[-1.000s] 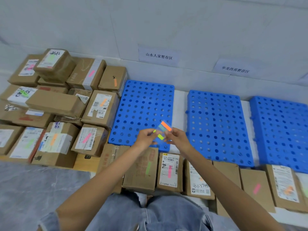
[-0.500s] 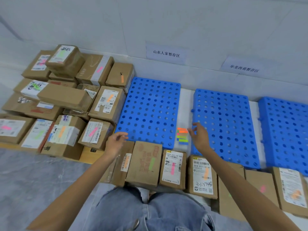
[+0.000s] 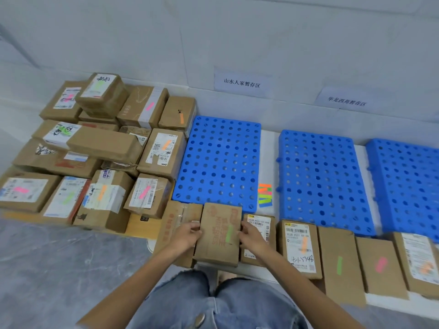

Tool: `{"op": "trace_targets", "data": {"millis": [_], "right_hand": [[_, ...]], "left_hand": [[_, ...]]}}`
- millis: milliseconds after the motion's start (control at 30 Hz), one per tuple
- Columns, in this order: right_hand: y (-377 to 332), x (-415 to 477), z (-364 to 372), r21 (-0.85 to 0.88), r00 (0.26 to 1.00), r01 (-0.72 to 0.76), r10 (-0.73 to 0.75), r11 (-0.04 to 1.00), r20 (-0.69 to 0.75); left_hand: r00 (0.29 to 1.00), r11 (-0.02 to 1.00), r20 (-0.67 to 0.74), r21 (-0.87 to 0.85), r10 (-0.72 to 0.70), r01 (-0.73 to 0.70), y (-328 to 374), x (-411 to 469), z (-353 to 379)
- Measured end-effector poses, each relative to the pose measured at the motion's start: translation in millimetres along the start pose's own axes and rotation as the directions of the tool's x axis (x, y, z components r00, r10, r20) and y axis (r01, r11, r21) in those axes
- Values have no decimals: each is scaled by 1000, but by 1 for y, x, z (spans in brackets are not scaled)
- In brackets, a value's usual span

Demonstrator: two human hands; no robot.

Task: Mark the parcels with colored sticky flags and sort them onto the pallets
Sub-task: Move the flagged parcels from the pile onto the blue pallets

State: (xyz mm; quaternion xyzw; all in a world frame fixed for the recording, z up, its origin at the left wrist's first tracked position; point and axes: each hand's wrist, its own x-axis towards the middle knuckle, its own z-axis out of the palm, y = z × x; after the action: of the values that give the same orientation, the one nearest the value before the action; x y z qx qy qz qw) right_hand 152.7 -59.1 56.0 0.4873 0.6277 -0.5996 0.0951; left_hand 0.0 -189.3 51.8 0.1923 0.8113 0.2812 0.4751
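Note:
A brown cardboard parcel [image 3: 217, 236] with a green sticky flag lies in the front row, just before the left blue pallet [image 3: 218, 160]. My left hand [image 3: 187, 235] grips its left edge and my right hand [image 3: 250, 237] grips its right edge. The pad of colored sticky flags [image 3: 264, 195] lies on the white strip between the left pallet and the middle blue pallet [image 3: 318, 179]. A third blue pallet [image 3: 406, 184] sits at the right. More flagged parcels [image 3: 339, 264] line the front row to the right.
A stack of flagged cardboard parcels [image 3: 95, 150] fills the left side, up to the left pallet's edge. Two paper labels [image 3: 242, 83] hang on the white wall behind the pallets. Grey floor lies at the lower left, my knees in jeans at the bottom.
The flag pad went from both hands down onto the strip between the pallets. Both hands then came back and took hold of the green-flagged parcel's sides.

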Motion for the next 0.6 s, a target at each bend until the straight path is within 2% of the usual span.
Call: {"op": "trace_targets", "data": {"millis": [133,200,333,467,567,600], "right_hand": [[-11,-25,4,238,998,10,6,971,-66],[-13,-38,1,295,992,76,-43,952,-117],[-20,-53,5,346,951,231,-136,910,-278],[-58,-55,17,374,897,377,-233,848,-377],[-92,-36,21,333,849,482,-338,811,-406],[-98,-25,22,295,843,487,-354,822,-404]], "left_hand": [[997,996,-10,-40,76,-77,8,-12,-13],[991,986,-35,-109,126,-129,14,-22,-22],[961,943,-63,-183,271,-278,26,-40,-47],[887,866,-189,-206,422,-456,48,-37,-76],[849,822,-231,-229,475,-522,62,-13,-90],[836,822,-231,-184,497,-540,63,-4,-92]]}}
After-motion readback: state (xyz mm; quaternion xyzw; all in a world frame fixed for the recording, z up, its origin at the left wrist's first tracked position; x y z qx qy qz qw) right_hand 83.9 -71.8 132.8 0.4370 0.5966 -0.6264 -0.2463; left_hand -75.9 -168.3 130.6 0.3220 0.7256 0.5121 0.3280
